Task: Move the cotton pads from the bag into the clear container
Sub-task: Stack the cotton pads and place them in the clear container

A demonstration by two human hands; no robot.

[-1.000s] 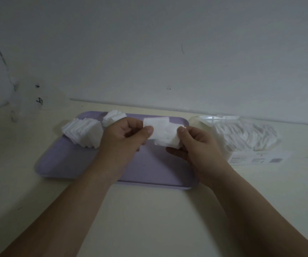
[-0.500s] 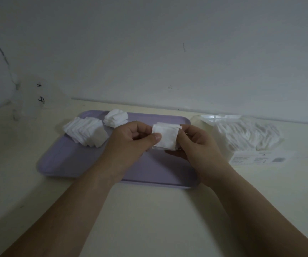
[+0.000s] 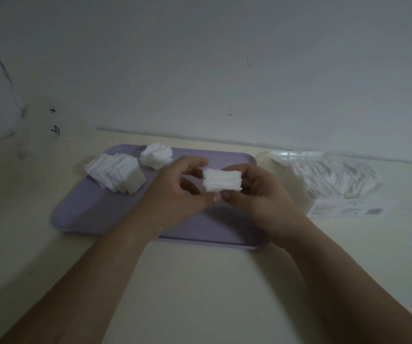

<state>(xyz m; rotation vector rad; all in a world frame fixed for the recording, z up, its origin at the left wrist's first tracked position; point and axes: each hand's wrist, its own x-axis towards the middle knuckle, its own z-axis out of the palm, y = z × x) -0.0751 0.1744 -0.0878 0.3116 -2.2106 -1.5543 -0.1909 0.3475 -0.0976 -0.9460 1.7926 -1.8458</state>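
A small stack of white cotton pads (image 3: 222,180) is held above the purple tray (image 3: 96,214). My left hand (image 3: 180,192) grips its left side and my right hand (image 3: 254,189) grips its right side, thumbs meeting under the stack. The plastic bag of cotton pads (image 3: 334,177) lies on the table to the right of the tray, with a printed label at its front. A fanned row of pads (image 3: 117,173) and a smaller heap of pads (image 3: 156,155) lie on the tray's far left. A faint clear container (image 3: 24,135) seems to stand at the far left by the wall.
The cream table (image 3: 200,281) runs up to a pale wall at the back. A dark crack runs down the wall corner at the far left.
The loose pads spread between my hands have been squeezed into a tight, squared stack. Both hands have drawn closer together over the tray.
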